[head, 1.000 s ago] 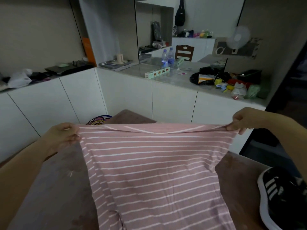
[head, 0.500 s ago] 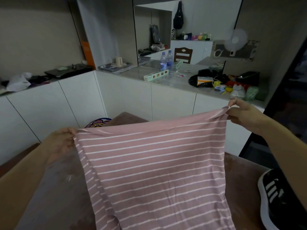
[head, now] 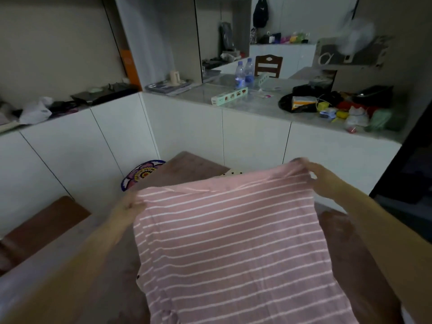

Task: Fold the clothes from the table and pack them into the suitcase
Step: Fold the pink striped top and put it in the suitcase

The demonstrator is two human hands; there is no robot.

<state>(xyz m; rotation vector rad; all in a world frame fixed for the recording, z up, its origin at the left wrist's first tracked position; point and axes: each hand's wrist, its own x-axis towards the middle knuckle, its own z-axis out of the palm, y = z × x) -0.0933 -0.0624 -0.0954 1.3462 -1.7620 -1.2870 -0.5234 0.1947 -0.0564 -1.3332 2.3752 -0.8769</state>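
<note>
A pink shirt with thin white stripes (head: 231, 242) is stretched out over the brown table (head: 187, 167), its lower part running off the bottom of the view. My left hand (head: 129, 206) pinches its top left corner. My right hand (head: 311, 173) pinches the top right corner, farther out over the table and a little higher. A cream garment with dark dots (head: 230, 173) peeks out just behind the shirt's top edge. No suitcase is in view.
White cabinets (head: 252, 139) with a cluttered grey counter (head: 257, 106) run behind the table; two water bottles (head: 244, 74) stand on it. A patterned round mat (head: 140, 174) leans at the table's far left corner. A brown bench (head: 44, 225) sits at left.
Both hands have moved forward and closer together with the shirt, so it now lies flatter towards the table. The view has shifted; the black shoe at lower right is out of sight.
</note>
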